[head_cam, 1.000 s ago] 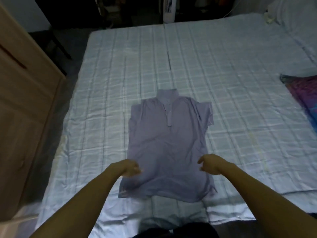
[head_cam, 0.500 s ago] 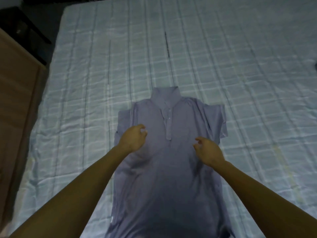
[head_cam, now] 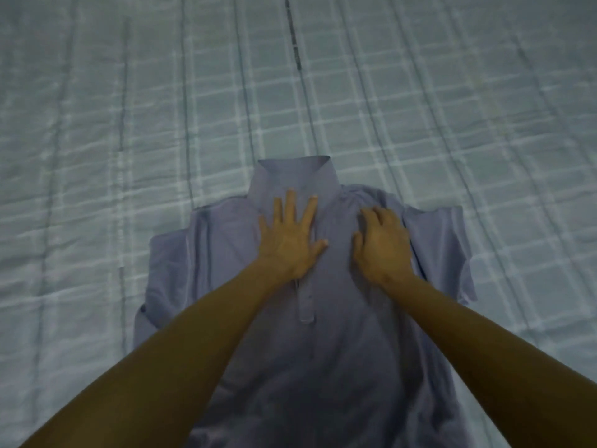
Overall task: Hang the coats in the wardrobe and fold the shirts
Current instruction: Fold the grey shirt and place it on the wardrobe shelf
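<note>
Shirt lies flat on the bed. Left hand presses below its collar, right hand rests beside; both grips apart.

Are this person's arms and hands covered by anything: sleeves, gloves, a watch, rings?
No. The left hand and right hand are ungloved, and both forearms show no sleeve or watch as far as the frame reaches. No rings show, though the light is dim.
</note>
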